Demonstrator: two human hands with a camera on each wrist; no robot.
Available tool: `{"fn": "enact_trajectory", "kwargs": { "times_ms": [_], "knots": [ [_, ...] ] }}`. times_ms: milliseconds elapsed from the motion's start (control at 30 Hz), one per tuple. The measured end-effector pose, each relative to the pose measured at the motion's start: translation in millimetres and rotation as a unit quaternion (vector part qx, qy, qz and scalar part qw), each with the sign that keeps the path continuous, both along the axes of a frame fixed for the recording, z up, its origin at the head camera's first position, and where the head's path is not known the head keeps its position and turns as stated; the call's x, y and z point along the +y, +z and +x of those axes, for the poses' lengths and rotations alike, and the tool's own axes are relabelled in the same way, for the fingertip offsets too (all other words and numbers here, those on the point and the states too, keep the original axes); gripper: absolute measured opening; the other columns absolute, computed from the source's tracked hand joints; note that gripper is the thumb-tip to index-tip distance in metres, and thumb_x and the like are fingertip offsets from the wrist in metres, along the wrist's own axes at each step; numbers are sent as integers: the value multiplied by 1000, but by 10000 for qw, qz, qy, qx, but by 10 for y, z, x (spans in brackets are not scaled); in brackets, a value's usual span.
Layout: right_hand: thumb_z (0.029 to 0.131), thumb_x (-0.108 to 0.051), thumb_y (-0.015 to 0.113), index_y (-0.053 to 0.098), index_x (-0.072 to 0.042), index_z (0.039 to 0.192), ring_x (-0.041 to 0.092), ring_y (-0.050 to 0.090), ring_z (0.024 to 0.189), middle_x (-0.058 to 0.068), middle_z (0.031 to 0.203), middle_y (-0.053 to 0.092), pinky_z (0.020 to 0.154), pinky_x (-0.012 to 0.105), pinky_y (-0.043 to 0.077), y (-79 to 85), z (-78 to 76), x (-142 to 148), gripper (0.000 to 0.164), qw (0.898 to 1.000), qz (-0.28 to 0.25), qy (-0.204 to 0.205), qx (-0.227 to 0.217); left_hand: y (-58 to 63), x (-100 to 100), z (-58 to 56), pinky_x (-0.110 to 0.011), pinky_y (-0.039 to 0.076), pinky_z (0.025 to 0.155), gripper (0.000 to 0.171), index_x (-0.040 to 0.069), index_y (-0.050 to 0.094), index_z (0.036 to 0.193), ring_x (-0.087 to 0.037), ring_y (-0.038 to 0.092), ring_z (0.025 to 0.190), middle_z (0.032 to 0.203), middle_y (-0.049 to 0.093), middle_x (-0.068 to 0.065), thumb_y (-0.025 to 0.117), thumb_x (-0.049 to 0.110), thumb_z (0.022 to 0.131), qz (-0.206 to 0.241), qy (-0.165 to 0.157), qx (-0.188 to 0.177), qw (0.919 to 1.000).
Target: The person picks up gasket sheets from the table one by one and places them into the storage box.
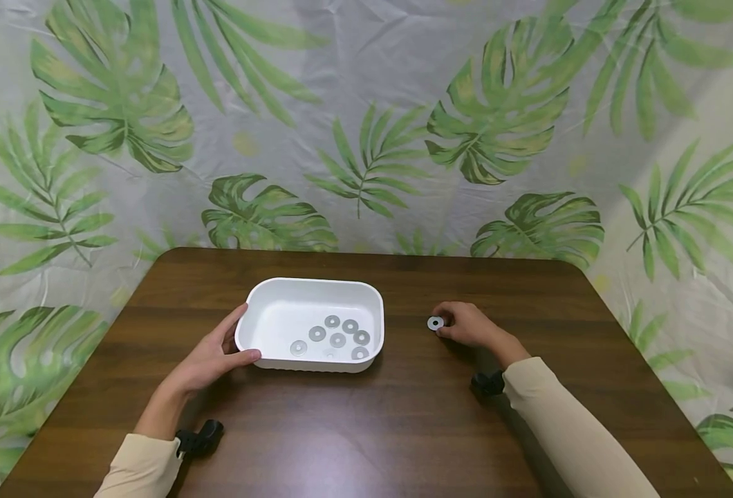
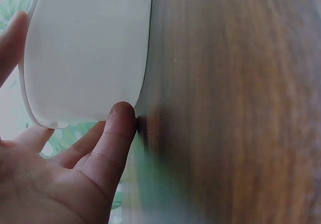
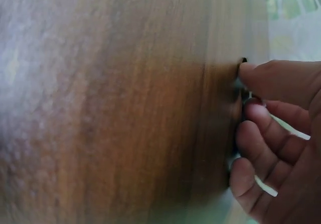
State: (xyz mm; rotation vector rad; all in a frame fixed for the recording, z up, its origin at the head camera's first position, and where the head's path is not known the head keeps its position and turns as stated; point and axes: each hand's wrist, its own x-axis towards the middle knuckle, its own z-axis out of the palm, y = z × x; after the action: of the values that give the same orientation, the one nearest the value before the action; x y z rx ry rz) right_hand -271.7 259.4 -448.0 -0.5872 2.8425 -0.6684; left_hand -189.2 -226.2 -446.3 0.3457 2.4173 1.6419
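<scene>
At the left of the table stands a white plastic tub [image 1: 285, 308] with rounded corners. Several flat metal washers [image 1: 338, 340] lie on its floor, mostly toward the right side. My left hand [image 1: 212, 356] holds the tub's left end; in the left wrist view its fingers spread about the end wall [image 2: 85, 58]. To the right of the tub, my right hand [image 1: 471, 326] pinches a washer [image 1: 430, 324] between thumb and fingers, low over the table. In the right wrist view, my right hand [image 3: 301, 148] mostly hides what it pinches.
The dark brown wooden table [image 1: 341, 429] has rounded far corners. A pale cloth with green leaf prints [image 1: 391, 124] hangs just behind its far edge. Black wrist devices [image 1: 201, 439] are strapped at both sleeve cuffs.
</scene>
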Motion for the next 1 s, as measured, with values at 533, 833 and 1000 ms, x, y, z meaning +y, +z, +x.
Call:
{"fn": "enact_trajectory", "kwargs": {
  "times_ms": [533, 833, 1000],
  "knots": [
    [91, -17, 70, 66, -1, 120, 22, 65, 90, 14, 104, 68, 74, 35, 51, 96, -177, -42, 33, 9985, -495, -214, -29, -16, -9, -5, -13, 44, 86, 96, 4, 10, 159, -43, 47, 131, 157, 28, -33, 74, 15, 88, -41, -21, 70, 10000],
    [92, -17, 69, 65, -2, 121, 26, 67, 93, 16, 108, 68, 78, 38, 53, 357, -286, -199, 33, 9988, -439, -190, 88, -1, 7, -12, -13, 44, 86, 97, 5, 9, 160, -43, 49, 130, 157, 28, -32, 74, 17, 89, -60, -43, 27, 10000],
    [92, -19, 69, 65, -5, 122, 26, 66, 96, 15, 110, 68, 80, 40, 53, 521, -307, -382, 33, 9986, -501, -62, 141, -7, -4, -7, -13, 44, 86, 96, 4, 10, 160, -44, 48, 129, 157, 28, -33, 74, 16, 89, -36, -7, 50, 10000]
  ]
}}
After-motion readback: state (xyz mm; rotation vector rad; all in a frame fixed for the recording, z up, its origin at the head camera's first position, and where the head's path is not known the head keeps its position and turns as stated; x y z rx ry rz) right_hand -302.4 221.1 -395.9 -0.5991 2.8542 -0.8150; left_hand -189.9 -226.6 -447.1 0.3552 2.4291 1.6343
